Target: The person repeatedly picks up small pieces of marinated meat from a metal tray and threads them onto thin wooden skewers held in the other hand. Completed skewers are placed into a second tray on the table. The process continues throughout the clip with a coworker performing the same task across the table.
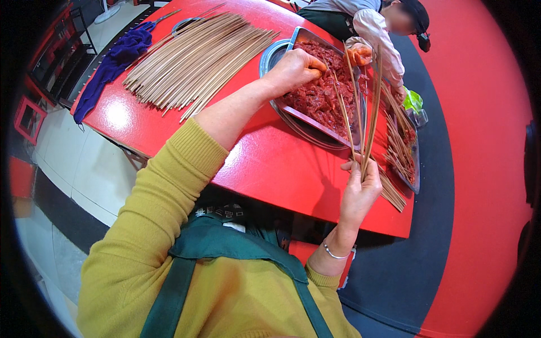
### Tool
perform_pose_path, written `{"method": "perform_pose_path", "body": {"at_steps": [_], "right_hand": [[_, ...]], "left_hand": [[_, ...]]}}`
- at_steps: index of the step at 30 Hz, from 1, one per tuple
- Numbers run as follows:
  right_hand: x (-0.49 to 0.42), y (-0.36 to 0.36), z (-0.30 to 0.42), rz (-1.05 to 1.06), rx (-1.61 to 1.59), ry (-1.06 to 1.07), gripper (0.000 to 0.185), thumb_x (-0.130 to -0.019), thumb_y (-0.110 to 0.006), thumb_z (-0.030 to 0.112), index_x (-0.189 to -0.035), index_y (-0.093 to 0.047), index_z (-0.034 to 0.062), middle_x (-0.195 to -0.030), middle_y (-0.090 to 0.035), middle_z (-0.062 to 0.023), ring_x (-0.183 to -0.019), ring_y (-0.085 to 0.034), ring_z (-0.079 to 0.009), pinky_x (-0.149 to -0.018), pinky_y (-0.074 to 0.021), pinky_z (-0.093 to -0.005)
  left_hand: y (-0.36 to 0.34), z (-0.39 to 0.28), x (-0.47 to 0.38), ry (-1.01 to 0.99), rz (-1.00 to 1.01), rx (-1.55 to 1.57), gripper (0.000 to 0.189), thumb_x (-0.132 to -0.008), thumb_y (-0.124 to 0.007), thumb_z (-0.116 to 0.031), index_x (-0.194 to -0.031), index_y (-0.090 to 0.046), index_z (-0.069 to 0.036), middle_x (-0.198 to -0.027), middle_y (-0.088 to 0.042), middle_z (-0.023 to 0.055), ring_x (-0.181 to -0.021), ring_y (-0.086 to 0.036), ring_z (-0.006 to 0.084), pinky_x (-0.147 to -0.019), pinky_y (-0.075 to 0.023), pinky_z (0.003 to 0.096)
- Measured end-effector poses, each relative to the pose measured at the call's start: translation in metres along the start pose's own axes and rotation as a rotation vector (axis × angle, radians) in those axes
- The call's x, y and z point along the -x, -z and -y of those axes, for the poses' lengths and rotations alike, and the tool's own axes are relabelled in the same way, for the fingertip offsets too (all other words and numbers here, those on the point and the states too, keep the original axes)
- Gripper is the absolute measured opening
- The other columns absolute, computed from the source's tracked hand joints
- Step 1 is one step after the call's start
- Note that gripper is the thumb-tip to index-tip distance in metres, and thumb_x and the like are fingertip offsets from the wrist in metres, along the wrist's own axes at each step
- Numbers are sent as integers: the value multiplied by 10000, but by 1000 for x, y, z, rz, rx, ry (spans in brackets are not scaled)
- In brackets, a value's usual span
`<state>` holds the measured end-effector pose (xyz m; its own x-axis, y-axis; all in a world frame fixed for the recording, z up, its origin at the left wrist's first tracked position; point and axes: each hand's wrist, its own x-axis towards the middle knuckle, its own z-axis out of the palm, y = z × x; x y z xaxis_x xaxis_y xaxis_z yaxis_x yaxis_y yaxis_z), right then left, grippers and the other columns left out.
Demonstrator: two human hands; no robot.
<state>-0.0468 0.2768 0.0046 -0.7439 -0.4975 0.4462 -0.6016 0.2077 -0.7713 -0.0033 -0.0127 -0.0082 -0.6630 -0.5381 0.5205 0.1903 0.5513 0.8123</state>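
My right hand [362,179] grips the lower ends of several thin bamboo skewers [374,105], which fan upward past the tray's right edge. A small piece of meat seems to be on one of them. My left hand [298,72] reaches over a rectangular metal tray [315,123] heaped with red marinated meat [323,95]. Its orange-stained fingers are drawn together at the meat's surface; whether a piece is between them is hidden. Beneath the tray sits a round metal basin [270,55].
A broad pile of bare bamboo skewers [203,61] covers the red table's [262,164] left part. Beside it lie a purple cloth [114,76] and blue-handled scissors [148,26]. Loaded skewers [399,148] rest in a right-hand tray [416,169]. Across the table, another person [374,29] reaches in.
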Motion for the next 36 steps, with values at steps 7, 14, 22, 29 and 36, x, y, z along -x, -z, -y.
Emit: {"method": "perform_pose_path", "body": {"at_steps": [7, 14, 22, 29, 36], "right_hand": [[5, -6, 11, 1, 24, -76, 135, -956, -558, -51, -1055, -650, -52, -759, -670, -84, -730, -601, -120, -716, -487, -288], [-3, -8, 9, -28, -65, -49, 155, -941, -533, -81, -1052, -641, -65, -785, -662, -80, -743, -618, -128, -733, -503, -293], [1, -22, -2, -6, -122, -11, 174, -949, -542, -53, -1084, -648, -18, -795, -679, -36, -622, -443, -50, -581, -360, -231], [5, -23, 2, 6, -130, -62, 185, -937, -541, -77, -1089, -647, -71, -793, -668, -82, -759, -634, -131, -746, -506, -293], [3, -22, -4, -5, -126, -44, 152, -966, -549, -36, -1083, -635, 8, -797, -684, -12, -550, -341, -4, -491, -274, -203]], "left_hand": [[-4, 0, 3, -9, -75, -108, 235, -856, -683, -88, -1071, -762, -38, -902, -766, 144, -833, -749, 200, -781, -573, 316], [-6, 0, 3, 280, 93, 461, 191, -922, -711, -65, -1086, -732, 29, -988, -752, 106, -860, -713, 152, -795, -592, 303], [-6, -3, 5, 589, 126, 1124, 181, -948, -703, -108, -1062, -700, 32, -1039, -710, 108, -929, -692, 195, -834, -594, 310], [-9, -5, 4, 602, 65, 1186, 96, -949, -668, -78, -952, -654, 17, -985, -677, 119, -941, -690, 246, -855, -602, 346], [-8, -7, 5, 604, 83, 1223, 182, -960, -693, -135, -1075, -699, 5, -1050, -692, 83, -929, -673, 189, -781, -579, 277]]}}
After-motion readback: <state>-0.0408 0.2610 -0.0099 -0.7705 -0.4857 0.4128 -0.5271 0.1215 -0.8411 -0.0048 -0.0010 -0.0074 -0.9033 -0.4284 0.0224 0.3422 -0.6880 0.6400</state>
